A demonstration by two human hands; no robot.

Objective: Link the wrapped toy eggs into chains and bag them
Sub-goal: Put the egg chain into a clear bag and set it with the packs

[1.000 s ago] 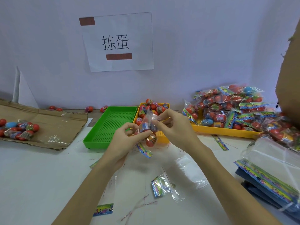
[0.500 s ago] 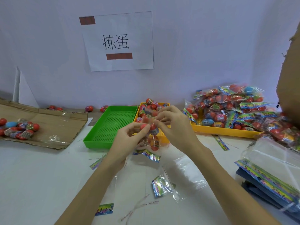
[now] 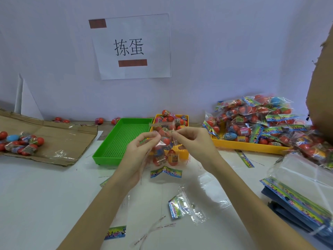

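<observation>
Since the earlier frames both hands rose a little and the bag hung lower, eggs now dropped to its bottom and the printed header flap dangling below.

Far left: flattened cardboard (image 3: 54, 139) on the white worktop (image 3: 45, 204), carrying a small heap of loose and wrapped eggs (image 3: 19, 142). A few stray eggs (image 3: 99, 121) sat along the back wall. Paper sign (image 3: 133, 46) taped to the wall above, printed characters on it.

Green perforated tray (image 3: 122, 139) left of centre, nothing visible in it. Small yellow tray (image 3: 183, 156) touching its right side, holding wrapped eggs (image 3: 173, 120) at the back end.

Centre: left hand (image 3: 138, 156) with thumb and fingertips pinching the left top edge of the clear bag (image 3: 164, 150); its grip was grasping the bag. Right hand (image 3: 194, 141) pinched the right top edge of the same bag, grip likewise grasping it. Bag was held in the air in front of the small yellow tray, several red eggs inside, colourful header (image 3: 166, 173) hanging at the bottom just over the worktop. Could not tell whether the eggs inside were linked.

On the worktop near the forearms: folded empty bag (image 3: 180, 206), scrap header strip (image 3: 116, 232), thin clear strips.

Right: long yellow tray (image 3: 248, 146) piled high with filled bags of eggs (image 3: 255, 120). More filled bags (image 3: 313, 147) spilled beside it. Stack of flat empty bags (image 3: 302, 192) at the right edge. Cardboard piece (image 3: 322, 87) at far right, cropped.
</observation>
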